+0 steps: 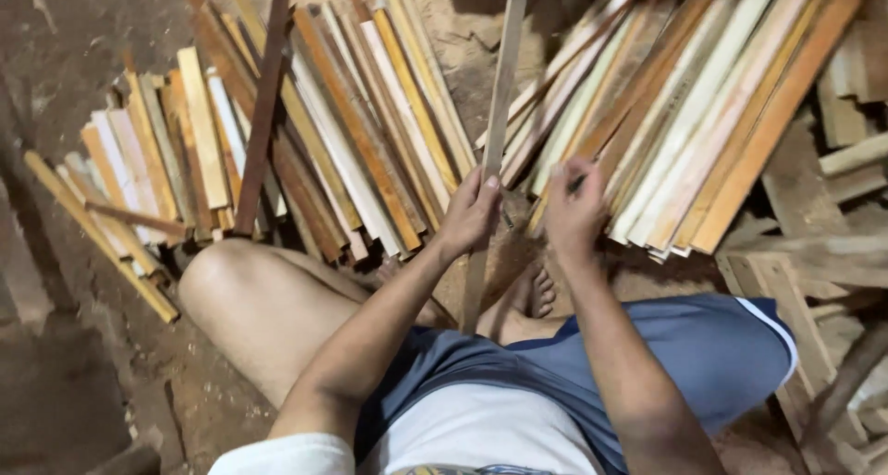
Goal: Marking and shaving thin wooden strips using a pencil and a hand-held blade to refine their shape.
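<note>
I sit on the ground with knees bent, in blue shorts. My left hand [470, 211] grips a long pale wooden slat [502, 86] that stands nearly upright between my legs, its lower end near my foot [539, 295]. My right hand [573, 207] is closed on a small dark tool, which looks like a pencil or blade [581, 181]. It sits just to the right of the slat, at the near ends of the right-hand pile of slats [703, 114].
A second pile of thin wooden slats [305, 133] fans out on the left, with a dark reddish strip [264, 105] lying across it. Wooden offcuts and frames [814, 253] lie at the right. The floor is dirt and sawdust.
</note>
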